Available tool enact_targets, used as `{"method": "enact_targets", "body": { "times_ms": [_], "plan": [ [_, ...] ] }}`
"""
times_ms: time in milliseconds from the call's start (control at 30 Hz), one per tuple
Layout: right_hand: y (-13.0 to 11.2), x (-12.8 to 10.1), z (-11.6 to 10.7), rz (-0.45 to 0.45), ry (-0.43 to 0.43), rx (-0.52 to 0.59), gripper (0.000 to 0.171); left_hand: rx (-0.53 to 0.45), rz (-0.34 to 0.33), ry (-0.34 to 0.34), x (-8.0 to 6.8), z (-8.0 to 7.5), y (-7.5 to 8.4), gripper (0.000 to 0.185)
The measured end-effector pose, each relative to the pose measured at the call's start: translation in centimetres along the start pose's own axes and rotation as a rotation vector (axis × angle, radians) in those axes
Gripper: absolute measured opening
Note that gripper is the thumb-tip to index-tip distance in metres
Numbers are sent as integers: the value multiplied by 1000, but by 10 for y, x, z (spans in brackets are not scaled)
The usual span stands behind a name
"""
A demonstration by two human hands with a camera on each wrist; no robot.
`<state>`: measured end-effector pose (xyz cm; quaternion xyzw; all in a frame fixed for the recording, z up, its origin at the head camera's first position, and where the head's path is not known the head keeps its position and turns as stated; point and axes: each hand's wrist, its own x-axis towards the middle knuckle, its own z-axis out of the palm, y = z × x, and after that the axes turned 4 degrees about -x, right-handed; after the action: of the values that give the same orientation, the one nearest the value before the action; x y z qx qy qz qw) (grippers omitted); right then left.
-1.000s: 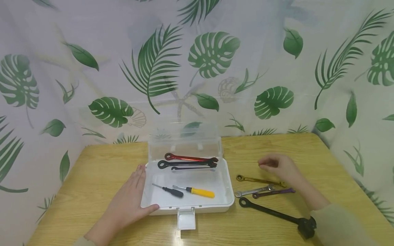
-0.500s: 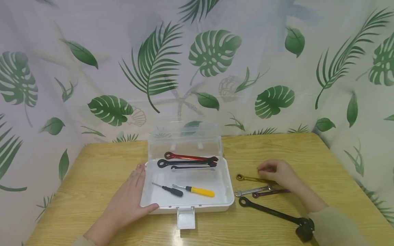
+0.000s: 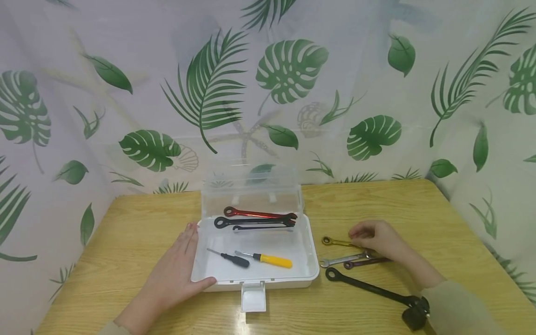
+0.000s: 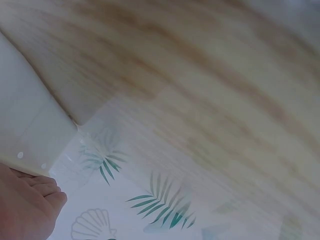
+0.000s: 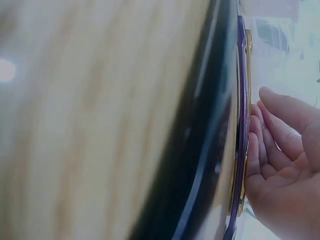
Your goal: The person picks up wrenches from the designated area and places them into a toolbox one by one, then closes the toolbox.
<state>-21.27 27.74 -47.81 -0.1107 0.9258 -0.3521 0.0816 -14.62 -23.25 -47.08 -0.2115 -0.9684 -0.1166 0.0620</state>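
My right hand [image 3: 382,238] is at a gold ratchet wrench [image 3: 337,242] on the table, its thumb and fingertips right at the shaft. The hand hides the wrench's far end; I cannot tell whether the fingers pinch it. In the right wrist view the fingers [image 5: 256,142] are bent beside the gold and purple wrenches. My left hand [image 3: 173,270] lies spread against the left side of a white toolbox [image 3: 289,283], thumb on its front rim. Inside are a red wrench [image 3: 259,215], black wrenches [image 3: 247,222], a black screwdriver [image 3: 237,260] and a yellow one [image 3: 274,261].
A silver wrench [image 3: 343,259], a purple wrench [image 3: 362,264] and a large black ratchet wrench [image 3: 372,287] lie right of the box, the last running toward the right sleeve. The clear lid [image 3: 251,200] stands up behind. A leaf-patterned cloth [image 3: 284,116] hangs beyond the table.
My right hand has lowered and come nearer, down to the gold wrench, covering its open end. The gold shaft looks brighter now. My left hand has stayed at the toolbox.
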Motion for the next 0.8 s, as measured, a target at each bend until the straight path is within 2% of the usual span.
{"method": "enact_targets", "body": {
  "times_ms": [267,800],
  "plan": [
    [-3,-1,0,-9,-43,27,26,-6,-7,-1,-1,1,0,122],
    [-6,1,-1,-38,-36,-57,21,-11,-13,-4,-1,0,1,120]
  ]
}}
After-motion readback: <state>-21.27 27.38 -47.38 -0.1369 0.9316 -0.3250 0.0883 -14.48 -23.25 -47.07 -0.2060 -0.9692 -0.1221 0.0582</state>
